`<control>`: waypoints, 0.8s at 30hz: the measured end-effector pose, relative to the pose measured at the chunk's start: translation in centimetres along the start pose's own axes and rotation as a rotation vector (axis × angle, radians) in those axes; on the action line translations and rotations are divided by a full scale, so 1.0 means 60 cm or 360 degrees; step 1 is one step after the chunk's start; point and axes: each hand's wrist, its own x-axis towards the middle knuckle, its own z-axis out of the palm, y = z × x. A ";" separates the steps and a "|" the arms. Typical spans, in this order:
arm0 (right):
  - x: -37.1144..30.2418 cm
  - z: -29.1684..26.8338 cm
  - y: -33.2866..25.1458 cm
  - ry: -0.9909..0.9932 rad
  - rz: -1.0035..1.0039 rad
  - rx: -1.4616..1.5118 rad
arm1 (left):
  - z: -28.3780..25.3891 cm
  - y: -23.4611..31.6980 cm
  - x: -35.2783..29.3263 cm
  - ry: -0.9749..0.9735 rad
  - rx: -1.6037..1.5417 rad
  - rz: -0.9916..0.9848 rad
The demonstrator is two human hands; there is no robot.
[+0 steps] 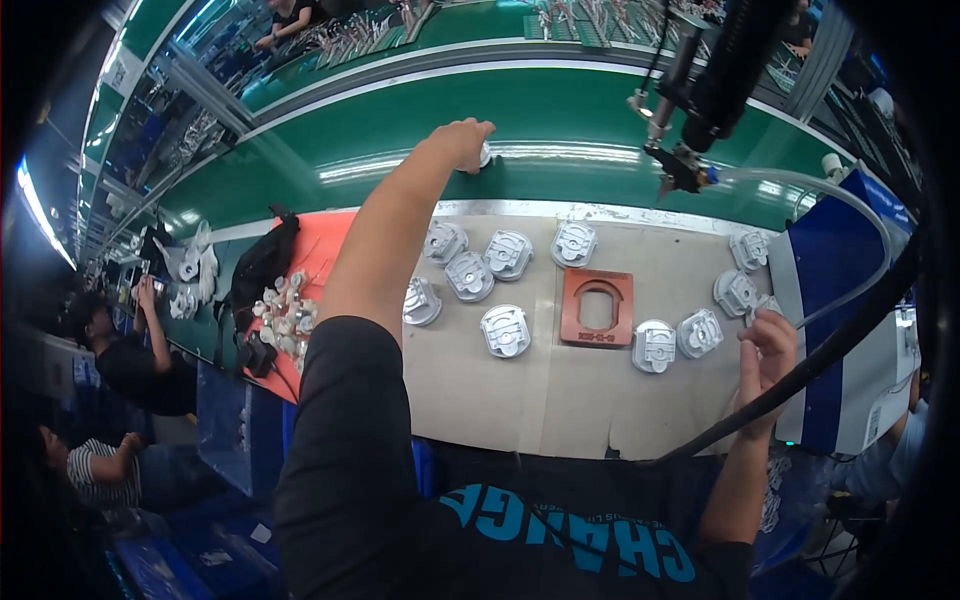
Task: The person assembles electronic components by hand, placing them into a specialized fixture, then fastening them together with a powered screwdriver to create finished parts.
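My left arm stretches forward over the green conveyor belt [360, 135]. At its end my left hand [460, 145] is closed on a white round plastic housing [486, 155], mostly hidden by the fingers. On the right, my right hand [768, 360] is raised with thumb and fingers apart. Its fingertips are at the near edge of another white housing [763, 306]; whether they touch it I cannot tell. Similar housings [508, 255] lie on the beige work surface [560, 405], several left of centre and several at right. Among them lies a reddish-brown square fixture [570, 310] with an oval opening.
A black tool on an arm [715, 100] hangs at the upper right, with a clear hose [850, 190]. A thick black cable [800, 385] crosses before my right forearm. A blue-and-white machine [825, 290] stands right. Small white parts [285, 315] lie on an orange sheet [320, 240].
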 end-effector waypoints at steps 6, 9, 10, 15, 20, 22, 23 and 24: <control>-0.023 -0.017 0.012 0.0088 0.0144 -0.0118 | -0.015 -0.013 -0.015 0.0296 -0.0062 0.0144; -0.009 0.004 -0.015 0.0138 0.0098 -0.0016 | -0.051 0.003 -0.055 0.0399 -0.0490 0.0231; -0.002 0.008 -0.029 0.0152 0.0020 -0.0013 | -0.065 0.018 -0.074 0.0399 -0.0596 0.0241; -0.006 0.010 -0.041 0.0153 -0.0027 0.0091 | -0.097 0.124 -0.188 0.0217 -0.1201 0.0258; -0.019 0.010 -0.037 0.0193 -0.0072 0.0218 | -0.082 0.263 -0.270 0.0001 -0.1046 0.0150; -0.022 0.004 -0.041 0.0204 -0.0068 0.0268 | -0.066 0.318 -0.285 -0.0019 -0.0890 0.0122; -0.021 0.007 -0.041 0.0193 -0.0077 0.0284 | -0.039 0.328 -0.287 0.0161 -0.0738 0.0243; -0.020 0.010 -0.040 0.0195 -0.0083 0.0314 | -0.021 0.340 -0.285 0.0155 -0.0642 0.0189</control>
